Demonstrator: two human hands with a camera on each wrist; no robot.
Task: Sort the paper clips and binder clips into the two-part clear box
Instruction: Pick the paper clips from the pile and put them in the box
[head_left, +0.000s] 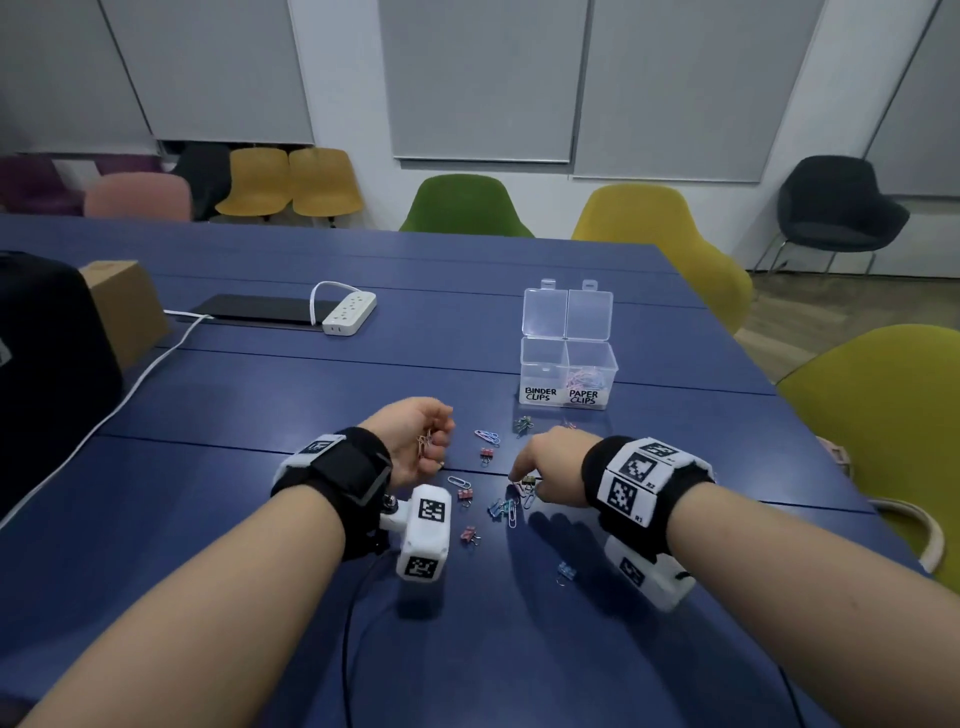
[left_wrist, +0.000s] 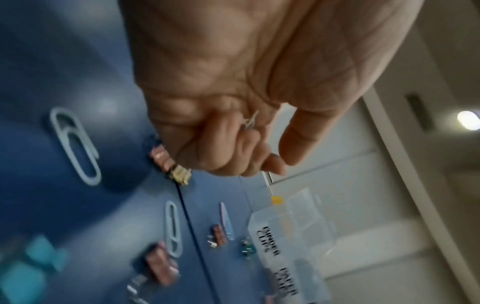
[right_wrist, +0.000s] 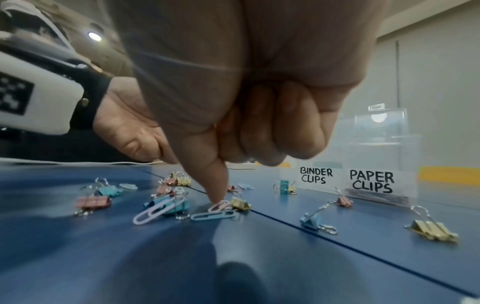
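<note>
Deep blue tabletop (head_left: 311, 395). Clear box (head_left: 569, 364) with white labels lettered in black. Scattered binder clips in pink (head_left: 465, 493), teal (right_wrist: 170, 203), yellow (right_wrist: 433, 227) and light blue (right_wrist: 310, 221). Paper clips in white (right_wrist: 153, 211), pink (right_wrist: 219, 205) and light blue (right_wrist: 213, 216). Black wristbands (head_left: 343, 467) bearing white blocks (head_left: 641, 475) printed with black-and-white square codes. White power strip (head_left: 349, 312). Chairs in green (head_left: 462, 205), mustard yellow (head_left: 288, 179), pink (head_left: 137, 195) and black (head_left: 836, 208).

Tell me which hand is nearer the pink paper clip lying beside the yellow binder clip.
Right. The right hand has its index fingertip on the pink paper clip. The left hand is off to its left, raised, gripping other paper clips.
</note>
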